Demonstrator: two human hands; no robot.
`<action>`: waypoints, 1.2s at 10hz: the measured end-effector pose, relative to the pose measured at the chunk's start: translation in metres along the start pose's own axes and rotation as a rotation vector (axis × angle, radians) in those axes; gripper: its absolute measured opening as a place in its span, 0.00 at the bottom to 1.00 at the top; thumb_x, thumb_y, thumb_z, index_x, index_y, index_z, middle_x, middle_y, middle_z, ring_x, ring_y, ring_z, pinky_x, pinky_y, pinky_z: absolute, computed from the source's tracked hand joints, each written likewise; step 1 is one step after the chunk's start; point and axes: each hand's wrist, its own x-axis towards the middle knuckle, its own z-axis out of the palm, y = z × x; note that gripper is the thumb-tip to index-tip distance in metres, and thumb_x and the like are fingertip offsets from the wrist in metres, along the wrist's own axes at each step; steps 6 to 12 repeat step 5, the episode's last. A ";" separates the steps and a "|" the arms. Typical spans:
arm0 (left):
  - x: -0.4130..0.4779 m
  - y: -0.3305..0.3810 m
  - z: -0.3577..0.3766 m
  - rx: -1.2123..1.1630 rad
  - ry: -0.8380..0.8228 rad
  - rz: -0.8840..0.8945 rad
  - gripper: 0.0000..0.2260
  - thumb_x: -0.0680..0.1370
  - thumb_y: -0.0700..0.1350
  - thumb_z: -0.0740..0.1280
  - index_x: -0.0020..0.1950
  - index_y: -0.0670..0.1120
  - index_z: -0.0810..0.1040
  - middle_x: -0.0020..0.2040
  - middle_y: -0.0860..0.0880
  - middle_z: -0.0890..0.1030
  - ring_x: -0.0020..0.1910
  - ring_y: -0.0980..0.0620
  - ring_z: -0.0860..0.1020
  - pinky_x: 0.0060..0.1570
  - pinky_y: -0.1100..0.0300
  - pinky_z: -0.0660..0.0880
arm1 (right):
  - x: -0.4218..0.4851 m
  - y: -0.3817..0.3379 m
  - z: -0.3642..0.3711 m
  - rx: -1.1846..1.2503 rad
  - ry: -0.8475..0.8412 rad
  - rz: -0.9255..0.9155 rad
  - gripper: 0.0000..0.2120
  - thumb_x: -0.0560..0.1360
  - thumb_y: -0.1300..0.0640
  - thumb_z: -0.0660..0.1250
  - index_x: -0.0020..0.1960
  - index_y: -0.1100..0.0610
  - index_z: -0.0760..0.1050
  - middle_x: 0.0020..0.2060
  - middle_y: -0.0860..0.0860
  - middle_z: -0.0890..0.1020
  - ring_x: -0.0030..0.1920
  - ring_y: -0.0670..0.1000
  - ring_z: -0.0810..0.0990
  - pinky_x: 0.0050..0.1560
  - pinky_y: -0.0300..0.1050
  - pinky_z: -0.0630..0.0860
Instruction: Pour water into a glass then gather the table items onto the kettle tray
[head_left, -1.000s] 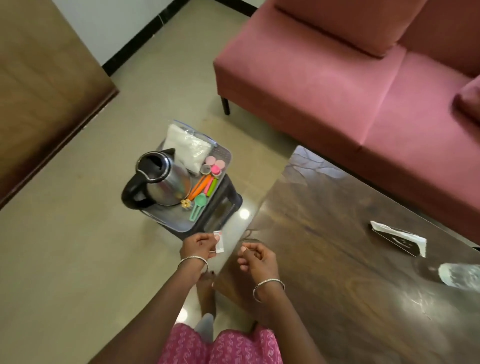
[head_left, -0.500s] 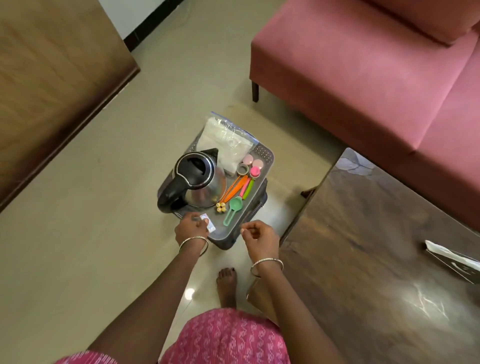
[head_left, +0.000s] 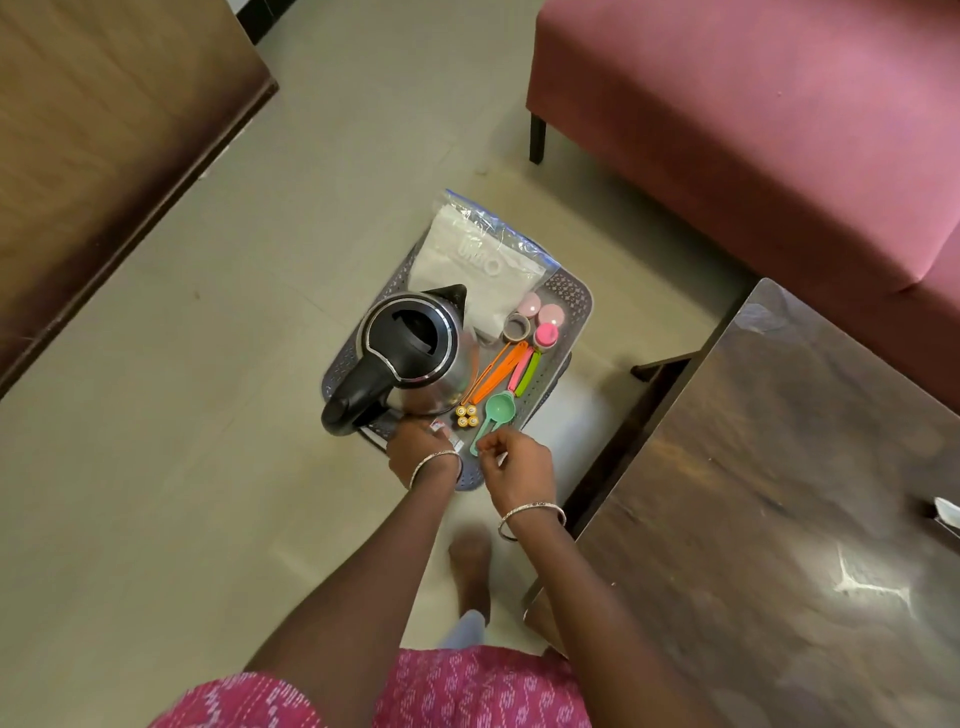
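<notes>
Fingers of the left hand (head_left: 423, 452) pinch a small packet (head_left: 442, 429) right over the near edge of the kettle tray (head_left: 571, 299), ready to drop it, while the right hand (head_left: 519, 465) hangs beside, curled, and I cannot tell if it holds anything.

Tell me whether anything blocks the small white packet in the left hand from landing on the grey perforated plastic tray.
Nothing visible does. The left hand holds the small white packet over the near edge of the grey perforated plastic tray; the steel kettle and yellow batteries sit just beyond it.
</notes>
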 end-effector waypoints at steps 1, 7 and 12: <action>0.001 0.003 0.005 0.015 0.000 -0.012 0.12 0.75 0.43 0.68 0.54 0.37 0.80 0.54 0.37 0.81 0.57 0.36 0.77 0.51 0.47 0.75 | 0.001 0.007 0.006 -0.031 -0.004 0.009 0.08 0.74 0.60 0.66 0.48 0.52 0.83 0.44 0.49 0.85 0.47 0.52 0.81 0.50 0.47 0.79; 0.004 0.003 -0.003 0.039 -0.026 -0.064 0.13 0.78 0.42 0.65 0.57 0.34 0.77 0.58 0.36 0.79 0.61 0.36 0.75 0.54 0.47 0.74 | 0.002 0.011 0.007 -0.027 0.014 0.018 0.08 0.74 0.59 0.67 0.49 0.51 0.83 0.44 0.47 0.85 0.43 0.51 0.82 0.47 0.47 0.80; 0.004 0.003 -0.003 0.039 -0.026 -0.064 0.13 0.78 0.42 0.65 0.57 0.34 0.77 0.58 0.36 0.79 0.61 0.36 0.75 0.54 0.47 0.74 | 0.002 0.011 0.007 -0.027 0.014 0.018 0.08 0.74 0.59 0.67 0.49 0.51 0.83 0.44 0.47 0.85 0.43 0.51 0.82 0.47 0.47 0.80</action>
